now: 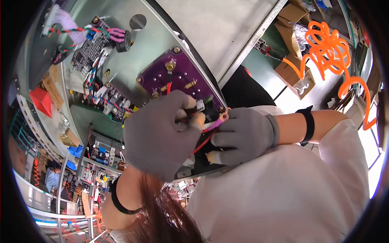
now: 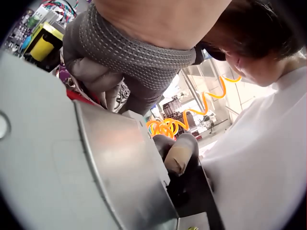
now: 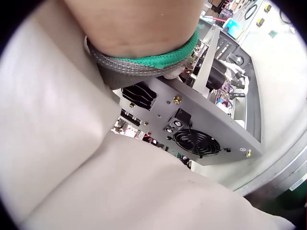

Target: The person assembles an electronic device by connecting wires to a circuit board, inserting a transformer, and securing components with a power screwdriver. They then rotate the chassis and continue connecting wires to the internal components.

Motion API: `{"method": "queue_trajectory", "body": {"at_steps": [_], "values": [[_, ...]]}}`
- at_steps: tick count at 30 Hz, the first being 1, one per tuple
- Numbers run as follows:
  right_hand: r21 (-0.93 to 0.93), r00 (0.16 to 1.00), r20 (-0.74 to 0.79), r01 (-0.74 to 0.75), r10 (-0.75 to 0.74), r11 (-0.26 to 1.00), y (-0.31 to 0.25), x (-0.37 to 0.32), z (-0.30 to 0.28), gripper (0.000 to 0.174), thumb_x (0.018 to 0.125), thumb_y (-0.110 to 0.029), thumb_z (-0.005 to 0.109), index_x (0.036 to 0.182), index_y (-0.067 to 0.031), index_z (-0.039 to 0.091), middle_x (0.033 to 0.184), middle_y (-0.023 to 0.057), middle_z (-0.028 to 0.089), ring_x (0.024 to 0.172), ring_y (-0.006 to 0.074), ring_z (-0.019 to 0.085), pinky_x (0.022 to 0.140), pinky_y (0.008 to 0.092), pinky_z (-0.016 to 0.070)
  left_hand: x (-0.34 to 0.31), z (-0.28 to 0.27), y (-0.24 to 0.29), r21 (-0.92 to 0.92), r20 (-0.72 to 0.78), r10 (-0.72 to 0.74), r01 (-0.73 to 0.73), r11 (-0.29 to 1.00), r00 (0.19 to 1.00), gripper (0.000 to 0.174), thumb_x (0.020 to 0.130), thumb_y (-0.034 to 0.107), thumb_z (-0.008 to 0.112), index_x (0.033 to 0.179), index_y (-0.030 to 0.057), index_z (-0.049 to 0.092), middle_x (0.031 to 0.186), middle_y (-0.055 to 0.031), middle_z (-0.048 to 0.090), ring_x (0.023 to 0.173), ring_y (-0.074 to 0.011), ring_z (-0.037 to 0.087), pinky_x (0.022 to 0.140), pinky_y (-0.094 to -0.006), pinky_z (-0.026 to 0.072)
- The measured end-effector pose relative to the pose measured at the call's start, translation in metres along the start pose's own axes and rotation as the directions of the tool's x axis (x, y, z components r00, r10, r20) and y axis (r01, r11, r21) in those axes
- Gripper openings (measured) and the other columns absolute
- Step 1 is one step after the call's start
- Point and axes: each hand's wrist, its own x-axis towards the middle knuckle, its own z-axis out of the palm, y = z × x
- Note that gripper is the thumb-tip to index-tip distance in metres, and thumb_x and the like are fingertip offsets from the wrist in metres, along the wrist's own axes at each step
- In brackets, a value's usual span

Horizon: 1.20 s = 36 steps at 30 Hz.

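My gloved left hand (image 1: pixel 160 131) reaches over a purple circuit board (image 1: pixel 182 79), thumb and index fingertip brought together at a small white connector (image 1: pixel 200 105), which they pinch. Beside it, my gloved right hand (image 1: pixel 247 135) rests with bent fingers at the near edge of the metal chassis. A ring-terminal cable with a purple sleeve (image 1: pixel 222 118) lies against its index finger, and a red wire (image 1: pixel 202 142) runs between the hands. Whether the right fingers grip the wire cannot be told. In the left wrist view, the right thumb (image 2: pixel 178 158) shows above a black panel (image 2: pixel 196 201).
More boards with twisted wires (image 1: pixel 91 52) fill the chassis's left side. A metal panel (image 1: pixel 219 28) stands beyond. An orange coiled hose (image 1: pixel 328 48) hangs at right above a cardboard box (image 1: pixel 296 79). The chassis's outer wall carries a black fan grille (image 3: pixel 196 141).
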Motion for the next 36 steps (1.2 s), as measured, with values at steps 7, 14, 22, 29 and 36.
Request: {"method": "queue_trajectory", "body": {"at_steps": [7,14,22,29,36], "values": [[0.072,0.999,-0.032,0.022,-0.019,0.997,0.009,-0.003,0.005,0.018,0.074,-0.027,0.061,0.089,-0.0178,0.058,0.077,-0.0017,0.051,0.058,0.0115,0.051,0.047,0.0272,0.0403,0.009,0.006,0.005,0.209,0.008,0.09,-0.089,0.974,0.996,0.017,0.073,0.017,0.067,0.075,0.0121,0.051,0.066,-0.0046,0.057,0.057,-0.0265,0.059,0.048,-0.0368,0.0448],[0.135,0.999,0.002,0.031,-0.032,0.99,0.013,0.0,0.003,0.016,0.074,-0.025,0.06,0.089,-0.0182,0.058,0.075,-0.0013,0.049,0.058,0.0123,0.052,0.045,0.0274,0.0396,0.015,0.004,0.001,0.214,0.03,0.119,-0.123,0.969,0.992,0.018,0.072,0.018,0.066,0.075,0.011,0.051,0.066,-0.0065,0.058,0.057,-0.0279,0.059,0.05,-0.0385,0.0459],[0.192,0.862,0.507,-0.134,0.018,0.972,0.014,0.038,-0.052,0.029,0.068,-0.032,0.064,0.091,-0.0158,0.06,0.078,0.0007,0.053,0.063,0.0199,0.055,0.054,0.0347,0.0437,0.0,-0.006,-0.015,0.193,0.01,0.255,-0.252,0.948,0.967,0.016,0.073,0.014,0.068,0.082,0.0089,0.056,0.078,-0.0079,0.061,0.069,-0.0263,0.06,0.058,-0.0338,0.0474],[0.342,0.68,-0.132,-0.652,0.721,0.677,0.051,0.053,-0.07,0.024,0.089,-0.021,0.051,0.098,-0.0021,0.062,0.079,0.0057,0.061,0.07,0.0125,0.054,0.064,0.0251,0.0424,-0.089,-0.016,-0.058,-0.059,-0.609,0.157,-0.241,0.969,0.777,0.023,0.08,0.018,0.06,0.098,0.0031,0.059,0.086,-0.0099,0.059,0.078,-0.0231,0.058,0.067,-0.0343,0.0461],[0.204,0.544,-0.124,-0.804,0.83,0.558,0.081,0.09,-0.024,0.043,0.086,-0.036,0.055,0.108,0.0,0.052,0.091,0.0164,0.062,0.084,0.0239,0.06,0.076,0.0347,0.0456,-0.095,0.095,-0.097,-0.037,-0.908,0.146,-0.423,0.905,0.393,0.029,0.085,0.023,0.047,0.095,-0.0022,0.056,0.093,-0.0115,0.055,0.086,-0.021,0.052,0.079,-0.0314,0.0405]]}}
